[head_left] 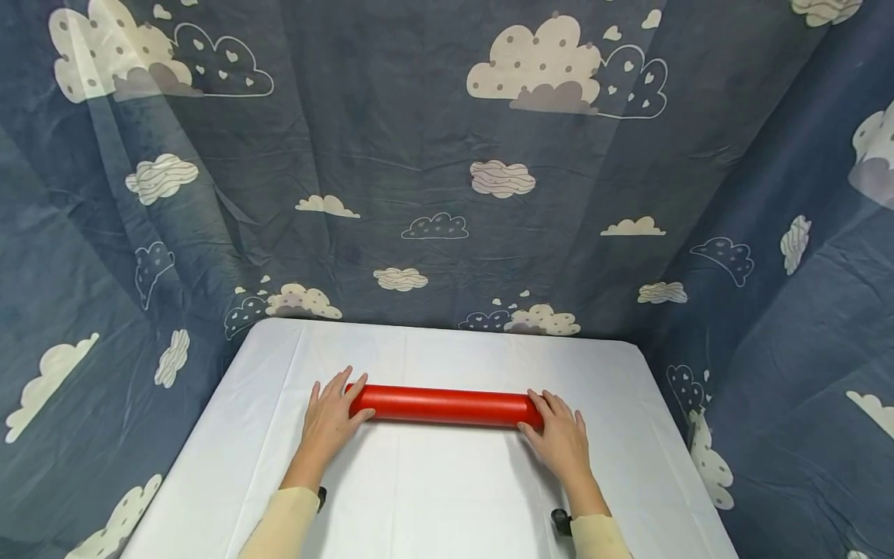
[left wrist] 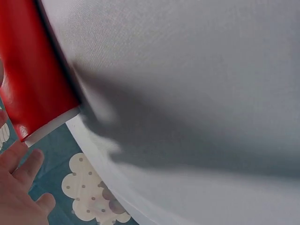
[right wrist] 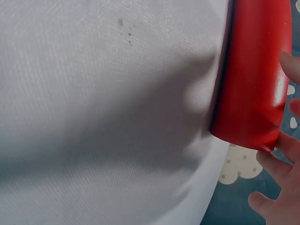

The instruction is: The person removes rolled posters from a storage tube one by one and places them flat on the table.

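A long red roll (head_left: 447,406) lies crosswise on the white-covered table (head_left: 447,481). Its left end shows a white edge in the left wrist view, where the red surface (left wrist: 37,70) looks smooth and glossy. My left hand (head_left: 330,423) is at the roll's left end, thumb on the near side and fingers spread past the end. At the opposite end my right hand (head_left: 562,444) rests its thumb and forefinger against the roll, the other fingers spread beyond it. The right wrist view shows the roll's red end (right wrist: 253,84) beside those fingers.
Dark blue cloth (head_left: 419,132) printed with pale clouds hangs behind the table and at both sides. Each wrist carries a small black device, such as the one by the right sleeve (head_left: 599,536). Small dark marks (right wrist: 129,33) spot the white cover.
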The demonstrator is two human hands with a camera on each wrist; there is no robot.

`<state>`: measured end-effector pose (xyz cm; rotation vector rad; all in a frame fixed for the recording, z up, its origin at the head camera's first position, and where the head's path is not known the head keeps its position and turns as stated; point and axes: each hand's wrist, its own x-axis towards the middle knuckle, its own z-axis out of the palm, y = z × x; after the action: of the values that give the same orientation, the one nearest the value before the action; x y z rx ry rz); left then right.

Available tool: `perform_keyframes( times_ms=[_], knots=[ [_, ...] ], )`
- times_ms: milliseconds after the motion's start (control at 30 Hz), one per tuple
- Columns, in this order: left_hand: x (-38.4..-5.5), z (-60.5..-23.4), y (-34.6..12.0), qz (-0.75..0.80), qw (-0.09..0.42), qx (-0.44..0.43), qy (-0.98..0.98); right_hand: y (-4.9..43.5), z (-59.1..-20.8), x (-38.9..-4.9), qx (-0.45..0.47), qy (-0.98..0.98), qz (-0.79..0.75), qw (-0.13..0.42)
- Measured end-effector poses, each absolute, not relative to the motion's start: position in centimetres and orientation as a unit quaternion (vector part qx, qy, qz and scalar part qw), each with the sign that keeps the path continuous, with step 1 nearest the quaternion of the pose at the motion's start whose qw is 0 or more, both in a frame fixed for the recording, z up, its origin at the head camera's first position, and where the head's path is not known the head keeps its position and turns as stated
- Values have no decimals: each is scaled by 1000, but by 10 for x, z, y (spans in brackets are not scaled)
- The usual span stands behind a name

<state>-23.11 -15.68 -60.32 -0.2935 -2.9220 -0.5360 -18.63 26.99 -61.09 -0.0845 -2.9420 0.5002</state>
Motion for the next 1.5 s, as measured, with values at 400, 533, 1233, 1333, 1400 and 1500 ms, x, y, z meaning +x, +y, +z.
perform_keyframes(
  times_ms=[400, 533, 1233, 1333, 1400, 1500],
  knots=[
    [-229, -609, -157, -183, 105, -114, -971, 266, -615, -186, -6, -980, 164, 115],
    [-231, -608, -157, -190, 106, -113, -970, 266, -616, -186, -4, -978, 166, 125],
    [-226, -606, -152, -176, 96, -88, -976, 269, -611, -211, 10, -982, 149, 114],
    [-225, -605, -151, -172, 92, -83, -977, 270, -610, -216, 13, -983, 148, 106],
    [-224, -605, -150, -168, 89, -79, -978, 270, -609, -217, 13, -984, 147, 103],
    [-222, -606, -150, -167, 89, -75, -979, 270, -608, -219, 11, -984, 147, 100]
  ],
)
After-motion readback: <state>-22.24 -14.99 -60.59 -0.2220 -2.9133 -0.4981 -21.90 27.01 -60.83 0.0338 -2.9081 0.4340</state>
